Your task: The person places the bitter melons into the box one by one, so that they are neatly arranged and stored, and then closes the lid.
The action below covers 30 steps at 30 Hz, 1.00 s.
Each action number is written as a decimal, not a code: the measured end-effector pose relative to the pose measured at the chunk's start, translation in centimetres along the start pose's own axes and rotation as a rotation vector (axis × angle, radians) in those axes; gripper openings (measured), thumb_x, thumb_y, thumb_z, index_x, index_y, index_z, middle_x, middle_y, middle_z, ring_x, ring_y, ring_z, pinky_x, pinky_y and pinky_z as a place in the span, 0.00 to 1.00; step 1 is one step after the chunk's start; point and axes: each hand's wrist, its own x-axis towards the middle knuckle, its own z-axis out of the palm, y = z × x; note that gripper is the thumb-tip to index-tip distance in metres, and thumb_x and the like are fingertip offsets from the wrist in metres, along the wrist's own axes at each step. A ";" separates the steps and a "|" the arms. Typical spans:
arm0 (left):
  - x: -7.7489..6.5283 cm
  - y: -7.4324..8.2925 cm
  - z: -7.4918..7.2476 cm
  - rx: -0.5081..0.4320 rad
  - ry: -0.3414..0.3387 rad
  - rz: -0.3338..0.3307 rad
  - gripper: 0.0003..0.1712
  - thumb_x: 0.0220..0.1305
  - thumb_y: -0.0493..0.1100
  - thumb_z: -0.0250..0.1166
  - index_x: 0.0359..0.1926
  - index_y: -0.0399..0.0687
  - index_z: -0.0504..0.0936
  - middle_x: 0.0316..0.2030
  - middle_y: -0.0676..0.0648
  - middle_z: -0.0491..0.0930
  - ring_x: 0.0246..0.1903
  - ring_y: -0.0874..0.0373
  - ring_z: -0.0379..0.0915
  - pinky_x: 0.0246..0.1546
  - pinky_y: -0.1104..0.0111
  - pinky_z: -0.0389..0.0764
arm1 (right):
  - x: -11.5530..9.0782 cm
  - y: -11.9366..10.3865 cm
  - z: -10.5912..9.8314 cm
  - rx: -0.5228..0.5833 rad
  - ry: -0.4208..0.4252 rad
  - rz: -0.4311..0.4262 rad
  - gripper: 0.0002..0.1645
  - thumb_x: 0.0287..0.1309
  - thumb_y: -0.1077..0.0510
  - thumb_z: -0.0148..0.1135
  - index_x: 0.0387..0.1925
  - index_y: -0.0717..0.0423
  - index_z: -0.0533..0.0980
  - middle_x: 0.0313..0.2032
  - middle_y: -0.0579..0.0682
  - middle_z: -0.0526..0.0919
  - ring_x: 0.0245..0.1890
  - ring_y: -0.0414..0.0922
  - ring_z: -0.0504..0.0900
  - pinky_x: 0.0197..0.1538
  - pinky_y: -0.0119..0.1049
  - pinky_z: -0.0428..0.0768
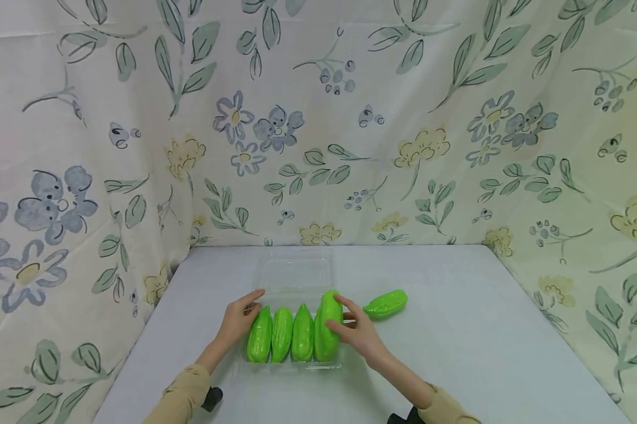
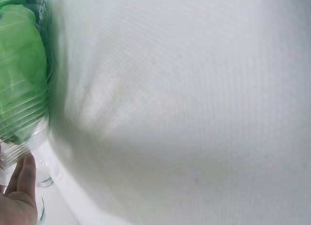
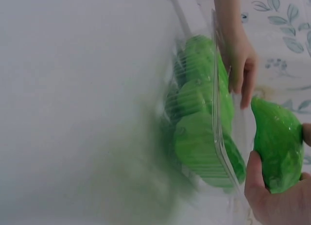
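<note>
You can read no text, label, brand, number or sign in any of the three views, from upper left to lower right.

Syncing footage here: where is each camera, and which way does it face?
Head: worn there, facing forward and down at the table; left hand, right hand, sleeves show.
Left wrist: worn there, facing the table and clear tray; left hand's fingers show.
Right wrist: worn there, facing the tray's side; both hands show.
Head and right wrist share the held green vegetable.
</note>
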 end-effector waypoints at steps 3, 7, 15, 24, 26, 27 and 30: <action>0.0 0.0 -0.1 -0.008 -0.006 -0.009 0.21 0.62 0.31 0.61 0.57 0.39 0.77 0.57 0.38 0.77 0.40 0.49 0.83 0.41 0.61 0.85 | 0.1 -0.1 0.4 0.001 -0.011 -0.005 0.38 0.59 0.52 0.64 0.69 0.50 0.62 0.53 0.65 0.73 0.45 0.47 0.78 0.42 0.41 0.85; 0.0 0.0 -0.2 -0.011 -0.024 -0.039 0.21 0.63 0.33 0.60 0.58 0.41 0.77 0.58 0.40 0.76 0.41 0.51 0.83 0.42 0.62 0.85 | 0.2 -0.1 0.9 -0.010 -0.032 -0.020 0.38 0.59 0.52 0.64 0.69 0.51 0.61 0.52 0.65 0.74 0.43 0.46 0.78 0.41 0.39 0.84; 0.0 0.0 -0.2 -0.010 -0.028 -0.045 0.21 0.63 0.33 0.60 0.58 0.41 0.77 0.58 0.40 0.76 0.42 0.50 0.82 0.44 0.62 0.85 | 0.3 0.4 1.8 -0.009 -0.064 -0.039 0.39 0.60 0.52 0.63 0.69 0.52 0.60 0.51 0.65 0.74 0.40 0.45 0.77 0.38 0.37 0.83; 0.0 -0.1 0.0 -0.009 -0.002 -0.027 0.21 0.62 0.31 0.61 0.57 0.40 0.78 0.56 0.39 0.77 0.41 0.50 0.83 0.42 0.61 0.85 | 0.7 0.6 2.7 0.021 -0.063 -0.053 0.39 0.59 0.52 0.64 0.69 0.51 0.61 0.50 0.66 0.74 0.40 0.44 0.77 0.38 0.36 0.83; 0.0 -0.1 0.0 -0.011 -0.004 -0.025 0.21 0.62 0.31 0.61 0.57 0.40 0.78 0.56 0.39 0.77 0.41 0.50 0.83 0.42 0.61 0.85 | 0.8 0.7 3.0 0.024 -0.062 -0.057 0.39 0.59 0.52 0.64 0.69 0.51 0.61 0.50 0.66 0.74 0.40 0.44 0.77 0.38 0.36 0.83; 0.0 -0.1 0.0 -0.011 -0.004 -0.024 0.21 0.62 0.31 0.62 0.57 0.40 0.78 0.56 0.39 0.77 0.41 0.50 0.83 0.42 0.62 0.85 | 0.8 0.7 3.1 0.026 -0.062 -0.059 0.39 0.59 0.52 0.64 0.69 0.51 0.61 0.51 0.66 0.74 0.40 0.44 0.77 0.38 0.36 0.83; -0.1 -0.2 0.0 -0.013 -0.001 -0.013 0.21 0.62 0.31 0.61 0.57 0.39 0.77 0.56 0.38 0.77 0.40 0.49 0.83 0.41 0.63 0.85 | 0.9 0.6 3.5 0.027 -0.070 -0.058 0.39 0.59 0.52 0.64 0.69 0.51 0.61 0.51 0.66 0.73 0.41 0.45 0.77 0.39 0.37 0.83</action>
